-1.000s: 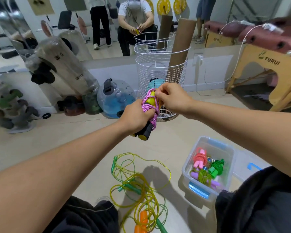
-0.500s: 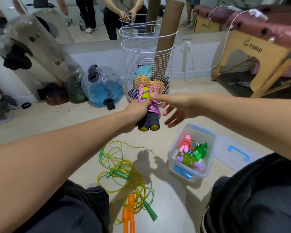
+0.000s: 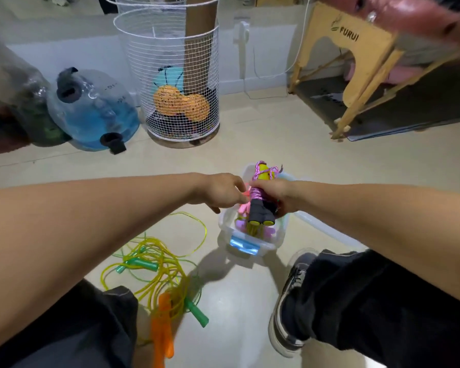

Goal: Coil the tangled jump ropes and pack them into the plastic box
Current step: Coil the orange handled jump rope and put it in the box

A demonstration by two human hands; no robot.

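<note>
Bundle (image 3: pixel 260 197) sits gripped in my right hand (image 3: pixel 275 199), long axis near-to-far, right over the plastic box (image 3: pixel 250 244). Left hand (image 3: pixel 219 191) is loose, just beside it.

Clear glossy plastic box (image 3: pixel 268 244); matt black foam-like handles (image 3: pixel 260 212); white wire-mesh basket (image 3: pixel 170 62); smooth floor (image 3: pixel 263 144)

Setting: gym or physiotherapy room. Evidence: water-filled training bag (image 3: pixel 96 112), white wire basket (image 3: pixel 175 75) holding massage balls (image 3: pixel 181 103), padded folding massage table (image 3: pixel 361 51), loose jump ropes (image 3: pixel 154 269) on smooth floor (image 3: pixel 263 144)
</note>
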